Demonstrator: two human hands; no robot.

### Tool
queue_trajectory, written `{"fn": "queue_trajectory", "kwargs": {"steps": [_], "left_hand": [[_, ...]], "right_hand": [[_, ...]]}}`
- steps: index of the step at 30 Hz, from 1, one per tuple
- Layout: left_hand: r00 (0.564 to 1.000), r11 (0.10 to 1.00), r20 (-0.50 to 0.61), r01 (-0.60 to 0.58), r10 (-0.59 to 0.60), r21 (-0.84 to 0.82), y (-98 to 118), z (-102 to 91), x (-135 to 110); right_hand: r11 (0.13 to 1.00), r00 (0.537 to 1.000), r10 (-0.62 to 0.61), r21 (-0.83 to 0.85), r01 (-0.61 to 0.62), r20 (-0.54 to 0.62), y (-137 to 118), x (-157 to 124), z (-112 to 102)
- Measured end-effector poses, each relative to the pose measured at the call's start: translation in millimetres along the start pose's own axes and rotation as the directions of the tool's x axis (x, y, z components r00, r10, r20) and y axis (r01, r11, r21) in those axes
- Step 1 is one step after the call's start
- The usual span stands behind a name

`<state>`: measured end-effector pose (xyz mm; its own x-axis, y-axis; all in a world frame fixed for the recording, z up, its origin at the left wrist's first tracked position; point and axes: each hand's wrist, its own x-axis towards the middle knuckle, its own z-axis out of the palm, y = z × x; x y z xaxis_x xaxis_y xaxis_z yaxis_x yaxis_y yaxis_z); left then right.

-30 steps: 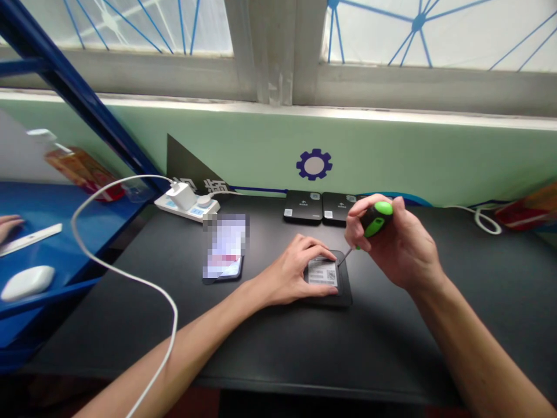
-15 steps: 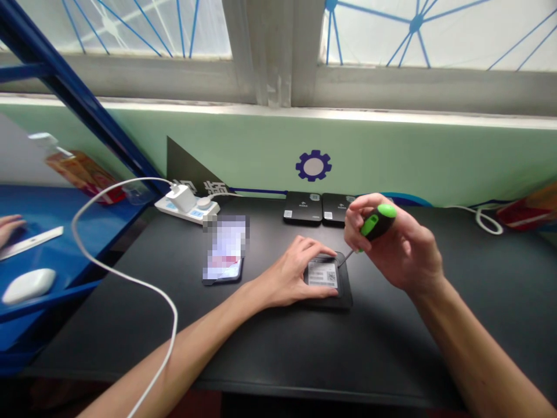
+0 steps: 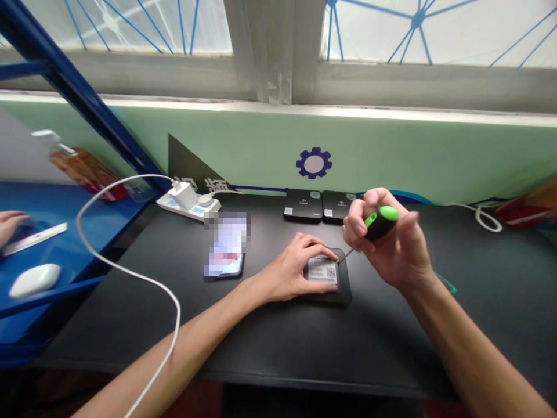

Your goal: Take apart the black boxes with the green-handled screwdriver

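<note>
A small black box (image 3: pixel 340 291) with a white barcode label lies on the black desk (image 3: pixel 304 342). My left hand (image 3: pixel 290 268) rests on its left side, fingers spread flat over the top, pressing it down. My right hand (image 3: pixel 391 244) is closed round a black screwdriver with a green cap (image 3: pixel 378 222). Its thin shaft slants down and left, and the tip meets the box's far right corner.
Two more black boxes (image 3: pixel 322 205) sit by the wall. A phone (image 3: pixel 226 247) lies left of my hand. A white power strip (image 3: pixel 188 204) feeds a white cable (image 3: pixel 130 273) looping toward me. On the blue bench at left: a white mouse (image 3: pixel 35 280) and another person's hand (image 3: pixel 11 223).
My right hand has turned the screwdriver handle a little, fingers shifting round it. The left hand and box stay put. The view has shifted slightly.
</note>
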<state>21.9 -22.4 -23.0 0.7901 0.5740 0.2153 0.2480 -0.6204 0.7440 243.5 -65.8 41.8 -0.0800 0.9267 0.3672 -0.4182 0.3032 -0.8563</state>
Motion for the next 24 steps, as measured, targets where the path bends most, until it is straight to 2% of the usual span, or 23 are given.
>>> {"fn": "queue_trajectory", "kwargs": {"steps": [6, 12, 17, 22, 24], "left_hand": [[1.000, 1.000, 0.003, 0.010, -0.010, -0.007, 1.3, -1.2, 0.4], [1.000, 1.000, -0.003, 0.015, -0.015, -0.013, 2.0, -1.7, 0.4], [1.000, 1.000, 0.001, 0.014, -0.014, -0.011, 1.1, -1.2, 0.1], [1.000, 1.000, -0.004, 0.002, -0.002, -0.002, 0.3, -0.5, 0.2], [1.000, 1.000, -0.003, 0.001, -0.001, -0.001, 0.0, -0.4, 0.3]], "right_hand": [[0.996, 0.999, -0.005, -0.088, 0.002, -0.038, 4.9, 2.7, -2.7], [1.000, 1.000, 0.008, -0.021, -0.009, -0.029, 6.8, 3.6, -5.2], [0.995, 0.999, 0.030, -0.093, -0.032, -0.023, 4.5, 3.2, -5.1], [0.999, 0.999, 0.045, 0.008, -0.045, 0.007, 1.6, 2.0, -3.3], [0.999, 0.999, 0.037, -0.010, -0.037, -0.001, 2.1, 2.1, -3.7]]}}
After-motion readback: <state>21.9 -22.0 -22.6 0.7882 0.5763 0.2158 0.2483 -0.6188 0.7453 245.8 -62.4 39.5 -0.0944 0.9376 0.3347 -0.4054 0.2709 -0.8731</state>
